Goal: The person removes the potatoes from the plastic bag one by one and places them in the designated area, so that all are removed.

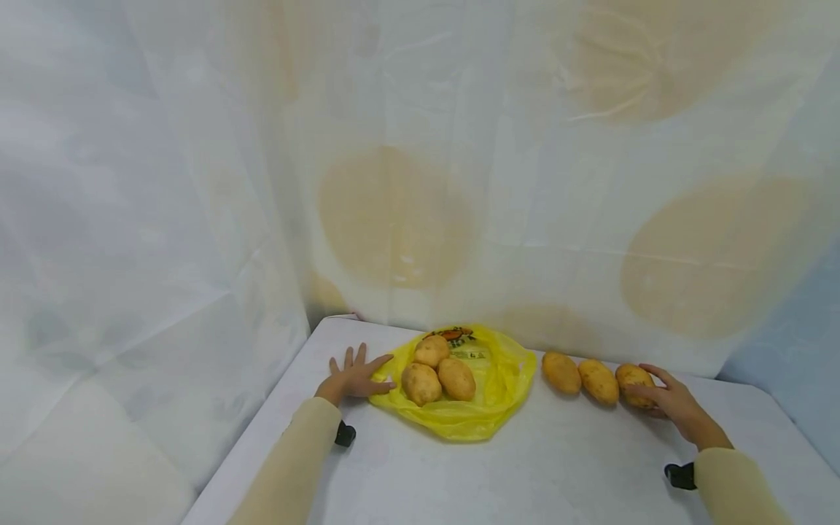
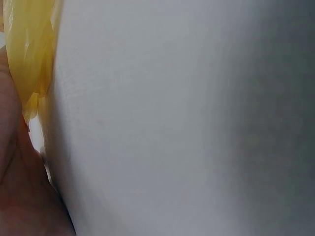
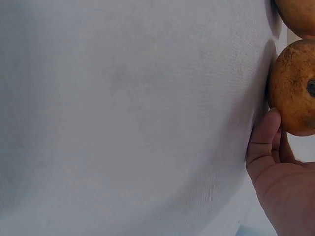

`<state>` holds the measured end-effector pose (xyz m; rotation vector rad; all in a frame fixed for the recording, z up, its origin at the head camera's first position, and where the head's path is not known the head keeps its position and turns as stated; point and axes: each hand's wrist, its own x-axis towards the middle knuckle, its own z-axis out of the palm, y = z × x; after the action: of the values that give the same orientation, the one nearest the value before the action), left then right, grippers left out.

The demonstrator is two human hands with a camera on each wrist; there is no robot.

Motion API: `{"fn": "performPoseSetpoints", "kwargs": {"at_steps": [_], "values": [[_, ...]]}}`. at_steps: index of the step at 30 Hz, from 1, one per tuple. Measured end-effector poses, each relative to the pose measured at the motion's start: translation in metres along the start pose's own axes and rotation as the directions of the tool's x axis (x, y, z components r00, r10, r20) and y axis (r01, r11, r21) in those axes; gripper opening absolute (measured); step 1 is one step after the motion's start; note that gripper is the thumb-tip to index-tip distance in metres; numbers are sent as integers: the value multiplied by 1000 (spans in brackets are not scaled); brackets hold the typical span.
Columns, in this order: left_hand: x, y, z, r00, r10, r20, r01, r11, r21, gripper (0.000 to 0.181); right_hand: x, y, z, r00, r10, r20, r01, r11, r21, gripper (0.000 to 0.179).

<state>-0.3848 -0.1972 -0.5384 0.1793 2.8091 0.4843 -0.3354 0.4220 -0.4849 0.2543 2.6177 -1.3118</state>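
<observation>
Three potatoes lie together on a spread yellow plastic bag with dark print. At the bag's left edge, my left hand rests with fingers spread, its thumb side touching the plastic. The left wrist view shows part of that hand beside a fold of the yellow bag. To the right of the bag, my right hand grips the rightmost potato of a row of three. In the right wrist view, the thumb lies against this potato, which has a dark spot.
Two more potatoes, one beside the bag and one in the middle of the row, lie on the white-covered table. A pale sheet with tan circles hangs behind the table's back edge; another white sheet hangs at left.
</observation>
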Motion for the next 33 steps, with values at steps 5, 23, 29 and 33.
{"fn": "performPoseSetpoints", "kwargs": {"at_steps": [5, 23, 29, 33], "values": [[-5, 4, -4, 1000, -8, 12, 8, 1000, 6, 81, 0, -2, 0, 1000, 18, 2, -18, 1000, 0, 101], [-3, 5, -10, 1000, -8, -7, 8, 1000, 12, 80, 0, -6, 0, 999, 26, 33, -25, 999, -45, 105], [-15, 12, -13, 1000, 18, -13, -18, 1000, 1, 79, -5, -8, 0, 996, 81, 41, -80, 997, -22, 113], [-21, 13, -13, 1000, 16, -9, -16, 1000, 6, 79, -7, -10, -1, 992, 125, -35, -125, 992, -11, 120]]}}
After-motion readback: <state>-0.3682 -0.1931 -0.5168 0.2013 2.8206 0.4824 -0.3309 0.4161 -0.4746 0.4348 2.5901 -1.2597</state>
